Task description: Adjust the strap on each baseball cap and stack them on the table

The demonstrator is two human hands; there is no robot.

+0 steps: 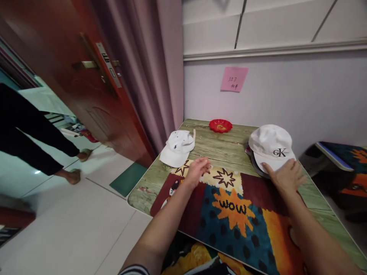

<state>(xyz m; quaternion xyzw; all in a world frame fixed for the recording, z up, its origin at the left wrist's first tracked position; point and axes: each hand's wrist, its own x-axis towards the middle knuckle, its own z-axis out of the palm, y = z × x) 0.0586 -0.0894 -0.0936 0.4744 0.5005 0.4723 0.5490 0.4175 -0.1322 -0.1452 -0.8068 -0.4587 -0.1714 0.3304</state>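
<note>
A white baseball cap with dark letters sits at the right of the table, its brim toward me. Under it shows the edge of something dark, perhaps another cap. My right hand is at the front of that brim, thumb and fingers spread; whether it touches the brim I cannot tell. My left hand hovers over the mat's upper edge, holding nothing, fingers loosely bent and apart. Left of it lies a second white cap with a small dark emblem, its strap sticking up at the back.
A colourful mat marked "WOW" covers the front of the wood-patterned table. A red scalloped dish stands at the back. A pink note is on the wall. At left are an open door and a person's legs.
</note>
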